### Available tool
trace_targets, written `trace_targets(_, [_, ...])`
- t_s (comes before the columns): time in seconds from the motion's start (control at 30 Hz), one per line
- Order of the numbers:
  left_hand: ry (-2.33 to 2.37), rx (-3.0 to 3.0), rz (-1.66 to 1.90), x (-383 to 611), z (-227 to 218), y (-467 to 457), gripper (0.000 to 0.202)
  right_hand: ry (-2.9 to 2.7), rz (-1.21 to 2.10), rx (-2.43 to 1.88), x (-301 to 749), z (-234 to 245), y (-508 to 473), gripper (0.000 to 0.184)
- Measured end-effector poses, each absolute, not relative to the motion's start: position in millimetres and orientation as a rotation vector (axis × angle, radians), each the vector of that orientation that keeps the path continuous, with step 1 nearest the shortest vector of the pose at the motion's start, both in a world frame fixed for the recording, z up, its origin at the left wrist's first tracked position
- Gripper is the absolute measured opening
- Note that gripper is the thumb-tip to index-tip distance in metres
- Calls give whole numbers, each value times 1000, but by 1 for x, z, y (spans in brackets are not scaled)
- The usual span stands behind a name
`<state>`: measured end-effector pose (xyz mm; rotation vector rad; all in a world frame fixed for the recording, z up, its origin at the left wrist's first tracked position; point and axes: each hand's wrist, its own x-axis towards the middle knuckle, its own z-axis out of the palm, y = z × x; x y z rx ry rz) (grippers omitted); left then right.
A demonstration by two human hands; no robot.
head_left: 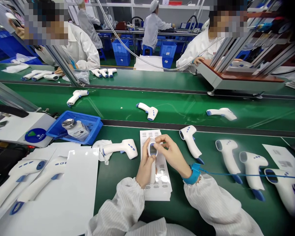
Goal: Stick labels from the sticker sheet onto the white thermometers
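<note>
My left hand (144, 165) is wrapped round a white handheld infrared thermometer (152, 174), its small oval screen facing me. The thumb and fingertips of my right hand (173, 152) are closed at the upper right rim of that screen. Whether a small piece is pinched there is hidden. A blue wrist strap (192, 173) circles my right wrist. Beneath my hands lies a stack of printed label sheets (161, 193). Left of them another thermometer (129, 148) rests on a crumpled white cloth (102, 146); one more thermometer (190, 139) lies to the right.
Several thermometers (254, 164) line the bench at right, beside a label sheet (285, 159). A blue tray (98, 123) with a bottle (77, 129) stands left, above white sheets (76, 196). A green conveyor (113, 108) carries 3 thermometers. Co-workers sit opposite, near a metal-framed fixture (248, 80).
</note>
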<state>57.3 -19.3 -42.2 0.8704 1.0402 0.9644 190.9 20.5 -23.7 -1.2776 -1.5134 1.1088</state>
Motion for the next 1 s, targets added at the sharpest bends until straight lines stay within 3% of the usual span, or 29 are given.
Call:
trace_targets(0.13, [1032,1046,1034,56,-35,-26,71,-1690,1023,-1158,187,-11,12,39])
trace_targets(0.27, [1034,1178,1088,57,-18,-34,82,-1609,1033,-1091,179,3,6,18])
trace_targets(0.37, [1042,1136,1084,58,-4,-36,86,-1547,1081,-1084,173,10,1,23])
trace_targets(0.6, [952,1073,1133,48,9,-32,100,-1540,1429,-1148,168,15,-16,76])
trace_targets(0.7, [945,1223,1046,42,10,-27,111,-1572,1630,-1168,172,7,-4,52])
trace_targets(0.8, [1054,1382,902,34,11,-25,111,-1769,1284,-1469,186,-3,43,24])
trace_targets(0.9, [1186,1321,858,25,10,-29,93,-1852,546,-1968,202,-5,113,31])
trace_targets(1.0, [1219,1195,854,16,9,-35,72,-1844,400,-2046,200,-3,172,44])
